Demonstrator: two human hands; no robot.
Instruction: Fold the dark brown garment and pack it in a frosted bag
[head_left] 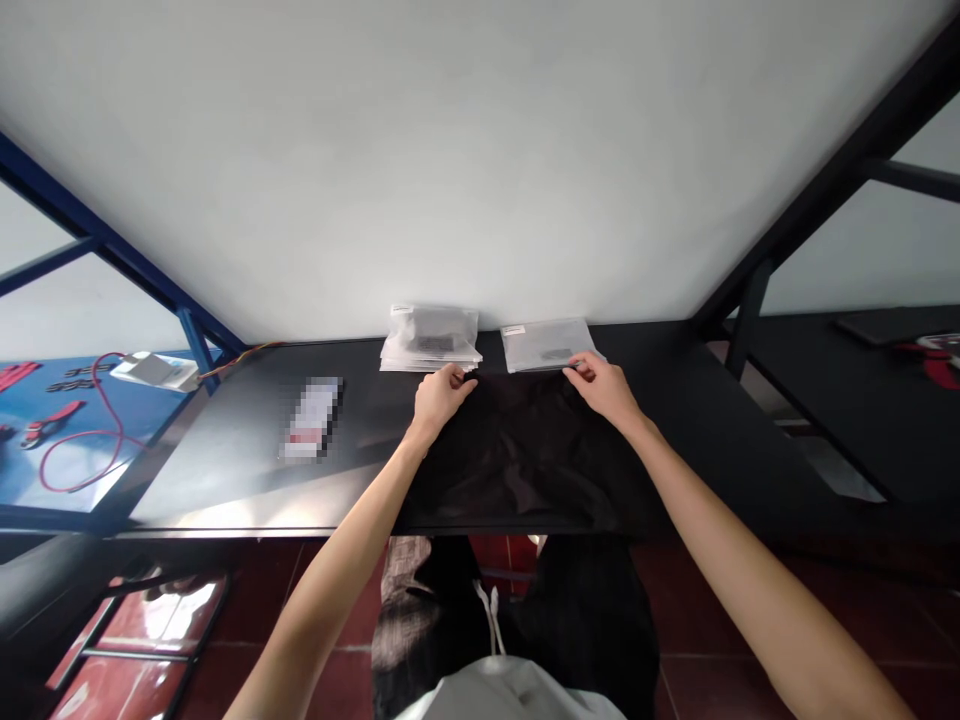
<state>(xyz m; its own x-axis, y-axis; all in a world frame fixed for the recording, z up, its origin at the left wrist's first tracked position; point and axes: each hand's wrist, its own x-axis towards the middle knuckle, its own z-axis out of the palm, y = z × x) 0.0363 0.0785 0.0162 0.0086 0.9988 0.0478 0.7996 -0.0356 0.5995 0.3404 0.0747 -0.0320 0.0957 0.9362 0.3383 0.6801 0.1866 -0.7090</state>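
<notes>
Black cloth [525, 450] lies spread on the dark table [247, 480], its near edge hanging over the table's front. Both hands pinch its far edge: the left hand [439, 392] holds the far left corner, the right hand [604, 385] the far right corner, fingers closed on the fabric. Just beyond the cloth, against the white wall [480, 150], sit a stack of clear bags [433, 340] behind the left hand and a single flat bag [546, 345] touching the right fingertips. Left of the cloth lies a small packet [311, 418], blurred. Further left stands a blue bench [67, 450] with red cables [90, 435].
</notes>
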